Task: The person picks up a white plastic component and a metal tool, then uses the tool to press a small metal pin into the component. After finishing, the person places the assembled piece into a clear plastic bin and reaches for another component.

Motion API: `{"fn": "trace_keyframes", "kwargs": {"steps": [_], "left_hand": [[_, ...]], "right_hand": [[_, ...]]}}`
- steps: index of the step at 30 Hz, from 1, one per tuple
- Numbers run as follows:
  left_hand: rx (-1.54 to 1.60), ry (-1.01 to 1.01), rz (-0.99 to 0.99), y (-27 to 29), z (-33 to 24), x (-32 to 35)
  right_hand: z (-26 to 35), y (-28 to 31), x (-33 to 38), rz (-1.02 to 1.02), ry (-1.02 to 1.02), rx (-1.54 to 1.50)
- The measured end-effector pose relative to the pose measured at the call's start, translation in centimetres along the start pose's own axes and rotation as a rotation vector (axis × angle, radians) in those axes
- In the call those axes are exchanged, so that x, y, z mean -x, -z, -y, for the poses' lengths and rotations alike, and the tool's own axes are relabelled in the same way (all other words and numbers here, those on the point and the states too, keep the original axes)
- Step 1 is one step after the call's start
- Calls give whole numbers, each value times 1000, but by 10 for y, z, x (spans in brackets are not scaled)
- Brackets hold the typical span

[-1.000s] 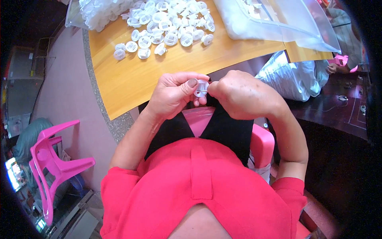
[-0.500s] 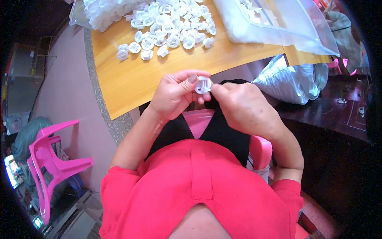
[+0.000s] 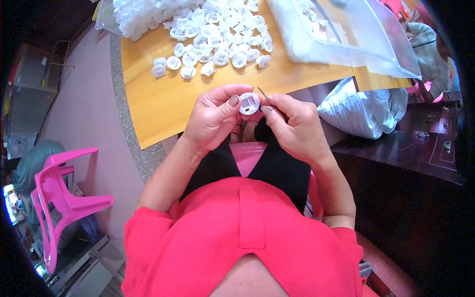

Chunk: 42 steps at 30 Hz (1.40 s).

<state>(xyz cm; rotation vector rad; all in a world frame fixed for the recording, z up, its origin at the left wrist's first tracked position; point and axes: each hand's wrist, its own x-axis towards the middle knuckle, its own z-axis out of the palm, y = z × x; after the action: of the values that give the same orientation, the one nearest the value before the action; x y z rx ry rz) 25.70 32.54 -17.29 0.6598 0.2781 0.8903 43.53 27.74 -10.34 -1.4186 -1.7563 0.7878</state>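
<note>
My left hand [image 3: 210, 119] pinches a round white plastic piece [image 3: 249, 103] by its edge between thumb and fingers. The piece has a raised slotted block in its middle and faces up toward me. Close to its right side, my right hand [image 3: 298, 123] holds a thin dark pointed tool [image 3: 262, 92] between thumb and forefinger. Its tip points up and to the left, apart from the piece; the fingers hide its other end. Both hands are above my lap, just off the near edge of the wooden table [image 3: 148, 111].
Many similar loose white pieces [image 3: 217, 42] lie heaped on the table, beside a clear bag of them [image 3: 143, 20]. A translucent plastic bin [image 3: 316, 52] stands at the back right. Below it sits a silvery sack [image 3: 363, 109]. A pink plastic chair [image 3: 64, 193] is at the left.
My right hand has drawn back slightly and turned, so the thin tool now shows with its tip raised. The white piece stays in my left hand, its face turned more toward me.
</note>
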Motion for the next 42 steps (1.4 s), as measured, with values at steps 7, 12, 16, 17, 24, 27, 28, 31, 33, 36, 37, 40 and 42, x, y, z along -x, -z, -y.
{"fn": "trace_keyframes", "kwargs": {"steps": [7, 12, 16, 17, 24, 27, 28, 31, 33, 36, 37, 40, 42], "left_hand": [[-25, -67, -24, -8, 3, -1], [-130, -98, -50, -24, -4, 4], [-89, -142, -50, -35, -10, 7], [-46, -163, -54, -36, -10, 7], [-318, 56, -244, -12, -13, 11], [-1030, -119, -330, 17, -12, 18], [-1286, -268, -389, 22, -20, 14], [-1645, -509, -476, 40, -37, -6], [-1992, -734, -405, 47, -40, -19], [-2076, -649, -364, 53, -37, -31], [-2123, -609, -346, 57, -36, -32], [-2057, -716, -422, 62, -33, -35], [-1904, -705, -431, 55, -31, -30]], "right_hand": [[3, -5, -6, -60, -198, -182], [2, -4, -7, -115, -109, -138], [25, 17, -14, -44, -132, -206], [28, 23, -18, -68, -116, -161], [-9, 128, -72, -530, -10, 310], [-17, 142, -67, -571, 31, 536], [-16, 134, -58, -540, -6, 468], [-11, 101, -22, -356, -76, 211], [-13, 72, -6, -218, -66, 145], [-28, 34, 8, -100, -82, -8], [-28, 26, 10, -68, -99, -56], [-31, 10, 13, -2, -156, -198], [-37, 5, 15, 10, -281, -325]]}}
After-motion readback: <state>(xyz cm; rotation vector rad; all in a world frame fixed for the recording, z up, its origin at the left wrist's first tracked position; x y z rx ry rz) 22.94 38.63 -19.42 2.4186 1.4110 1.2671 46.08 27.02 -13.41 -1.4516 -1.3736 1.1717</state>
